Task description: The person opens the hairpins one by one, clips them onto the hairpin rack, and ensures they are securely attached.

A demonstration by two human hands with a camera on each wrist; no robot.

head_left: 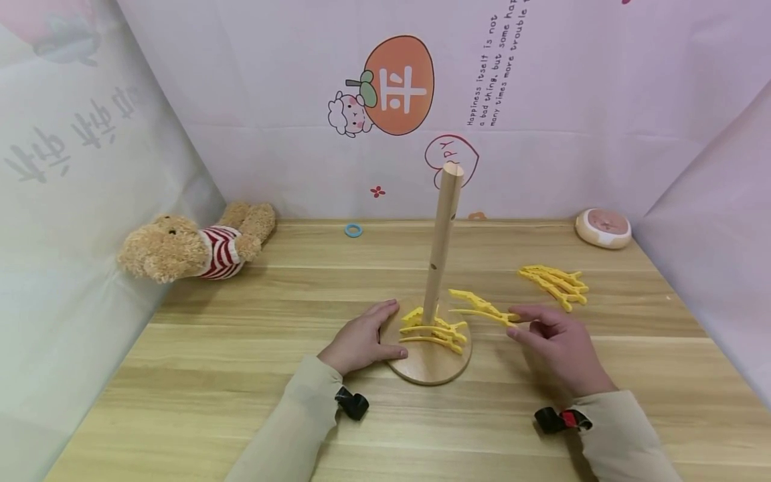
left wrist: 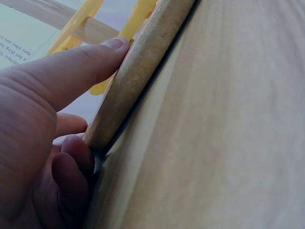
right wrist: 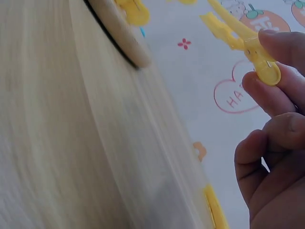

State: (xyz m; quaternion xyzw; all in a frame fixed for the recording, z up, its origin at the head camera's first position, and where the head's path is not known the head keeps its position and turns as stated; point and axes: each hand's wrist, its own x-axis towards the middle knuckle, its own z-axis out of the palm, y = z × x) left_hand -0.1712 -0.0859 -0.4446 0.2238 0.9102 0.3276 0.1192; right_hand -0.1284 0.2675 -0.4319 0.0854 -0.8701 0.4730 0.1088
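Observation:
A round wooden base carries an upright wooden post. My left hand grips the left edge of the base, thumb laid over its rim and the other fingers at its side. Several yellow alligator hair clips sit around the foot of the post. To the right of the post, my right hand pinches one yellow alligator hair clip by its tail end between thumb and fingers. That clip is spread apart, its two arms pointing at the post, held above the table.
More yellow hair clips lie in a pile behind my right hand. A blue ring lies near the table's back edge. A teddy bear lies at the back left, and a white-and-pink rounded object stands at the back right.

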